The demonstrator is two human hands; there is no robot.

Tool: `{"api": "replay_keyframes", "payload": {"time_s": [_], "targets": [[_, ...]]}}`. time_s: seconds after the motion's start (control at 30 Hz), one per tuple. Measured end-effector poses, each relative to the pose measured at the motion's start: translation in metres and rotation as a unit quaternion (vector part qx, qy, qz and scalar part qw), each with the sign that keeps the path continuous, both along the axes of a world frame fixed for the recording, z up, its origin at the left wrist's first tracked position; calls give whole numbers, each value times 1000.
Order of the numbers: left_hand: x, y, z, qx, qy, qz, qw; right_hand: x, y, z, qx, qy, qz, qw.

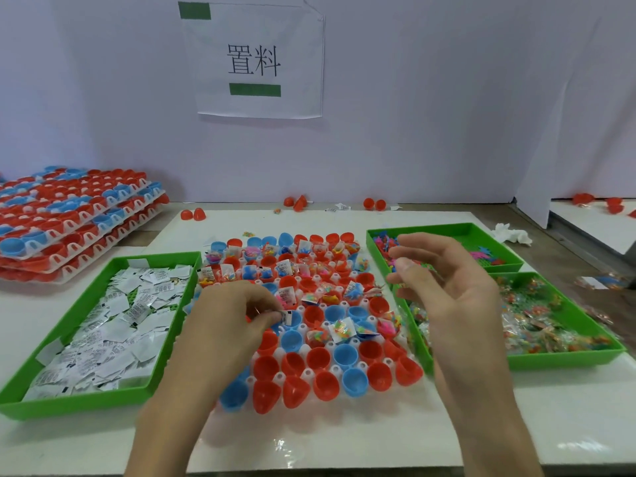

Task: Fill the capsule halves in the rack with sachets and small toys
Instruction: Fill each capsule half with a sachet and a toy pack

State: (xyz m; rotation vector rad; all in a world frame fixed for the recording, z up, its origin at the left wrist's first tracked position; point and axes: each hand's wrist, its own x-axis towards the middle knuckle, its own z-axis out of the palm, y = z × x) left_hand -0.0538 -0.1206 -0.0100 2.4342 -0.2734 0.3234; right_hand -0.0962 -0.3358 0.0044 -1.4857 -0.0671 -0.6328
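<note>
Capsule halves (325,385), red and blue, sit open side up in a white rack (307,373) at the centre of the board, between the green trays. Far rows already hold sachets and toys; the near rows look empty, so I judge the job a bit over half done. Left tray (86,401) holds loose white sachets (113,325); the near right tray (564,361) holds bagged small toys (537,321), and the far right tray (420,230) holds loose ones. Hands are apart. Left hand (227,318) is low over the rack, thumb and forefinger pinching one sachet (287,316) above a blue half. Right hand (444,280) hovers beside the right trays, fingers loosely curled; cannot tell if it holds anything. Sachets likely light, limp and slick: pinch at an edge. Halves are thin, stiff plastic, probably easy to tip, so drop items in without pressing. Surface: glossy white board (344,442) on a table, plain wall behind with a paper sign (258,60), stacked racks (69,218) far left, stray red halves (192,214) at the back.
</note>
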Motion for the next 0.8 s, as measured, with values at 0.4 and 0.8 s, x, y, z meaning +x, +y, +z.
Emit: {"api": "replay_keyframes", "payload": {"time_s": [0.4,0.8], "targets": [[5,-11,-8,97,31,-44,994,0,4,-2,-26,18,8,999],[8,-11,-3,167,69,-76,981,-1,5,-2,-34,24,16,999]]}}
